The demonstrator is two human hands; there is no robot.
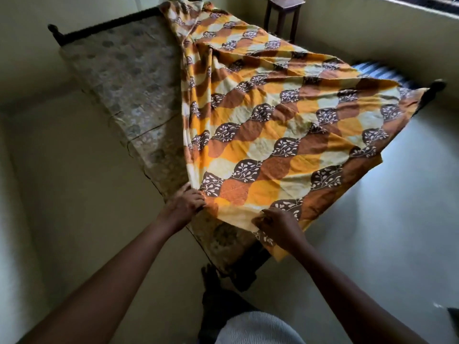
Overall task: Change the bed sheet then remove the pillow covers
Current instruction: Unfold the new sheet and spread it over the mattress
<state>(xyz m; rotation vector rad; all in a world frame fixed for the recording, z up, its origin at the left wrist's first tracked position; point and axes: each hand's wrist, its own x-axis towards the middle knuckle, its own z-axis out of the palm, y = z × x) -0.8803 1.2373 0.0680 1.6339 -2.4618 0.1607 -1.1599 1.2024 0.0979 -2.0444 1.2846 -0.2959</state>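
An orange, yellow and brown leaf-patterned bed sheet [280,115] lies spread over the right part of the bed. The left part of the mattress [129,78], with a faded grey-beige pattern, is bare. My left hand [185,203] grips the sheet's near left edge, where the cloth bunches into folds. My right hand [278,224] pinches the sheet's near hem at the bed's foot corner. A flap of sheet hangs off the bed below my right hand. No pillows are in view.
A dark bed frame [106,24] runs along the far end, with a knob post [437,85] at the right. A dark wooden stool [283,11] stands by the far wall. A striped cloth [382,73] lies beyond the bed's right side. Pale floor surrounds the bed.
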